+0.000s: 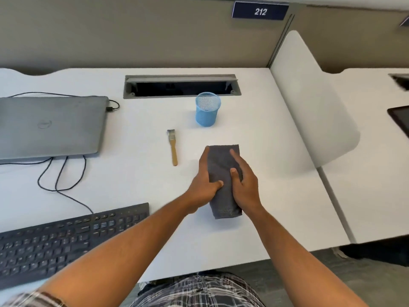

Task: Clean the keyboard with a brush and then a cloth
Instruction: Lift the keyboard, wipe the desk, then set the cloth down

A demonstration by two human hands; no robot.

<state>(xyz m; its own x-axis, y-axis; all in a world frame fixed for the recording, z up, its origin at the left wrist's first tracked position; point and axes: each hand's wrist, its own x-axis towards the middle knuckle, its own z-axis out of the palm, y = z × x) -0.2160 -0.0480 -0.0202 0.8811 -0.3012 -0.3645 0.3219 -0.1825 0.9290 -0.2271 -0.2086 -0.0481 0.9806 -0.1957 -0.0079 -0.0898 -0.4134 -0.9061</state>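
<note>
White desk (254, 103), beige partition (132, 36)
</note>
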